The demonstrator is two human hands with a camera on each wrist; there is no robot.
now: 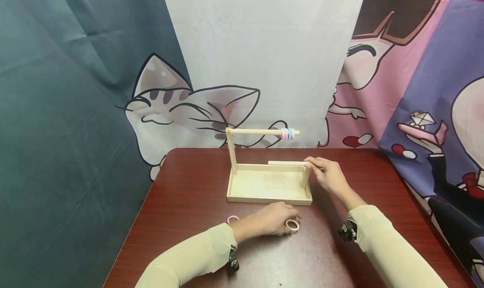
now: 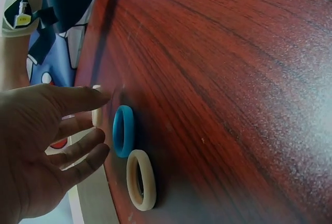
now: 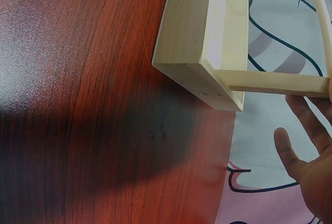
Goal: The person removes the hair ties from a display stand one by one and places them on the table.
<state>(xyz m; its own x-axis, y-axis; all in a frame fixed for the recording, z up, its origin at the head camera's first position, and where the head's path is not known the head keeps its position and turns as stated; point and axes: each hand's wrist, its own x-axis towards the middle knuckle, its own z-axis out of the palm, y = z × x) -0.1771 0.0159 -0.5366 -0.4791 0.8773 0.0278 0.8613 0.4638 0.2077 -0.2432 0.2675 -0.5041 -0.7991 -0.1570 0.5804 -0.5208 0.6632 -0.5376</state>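
A wooden stand has a shallow tray base (image 1: 269,201), a tall post (image 1: 231,151) carrying an upper rod (image 1: 255,132), and a short post (image 1: 305,177) with a lower rod (image 1: 286,163). Pink, white and blue rings (image 1: 288,134) hang near the upper rod's free end. My right hand (image 1: 328,174) grips the stand where the short post meets the lower rod. In front of the tray, my left hand (image 1: 277,218) pinches a wooden ring (image 1: 292,225) at its fingertips. Below it on the table lie a blue ring (image 2: 123,131) and a cream ring (image 2: 141,180).
A pink ring (image 1: 233,218) lies on the dark red table (image 1: 189,187), beside my left wrist. Printed cloth (image 1: 264,48) hangs behind the table's far edge. Each sleeve carries a small black wrist camera (image 1: 232,260).
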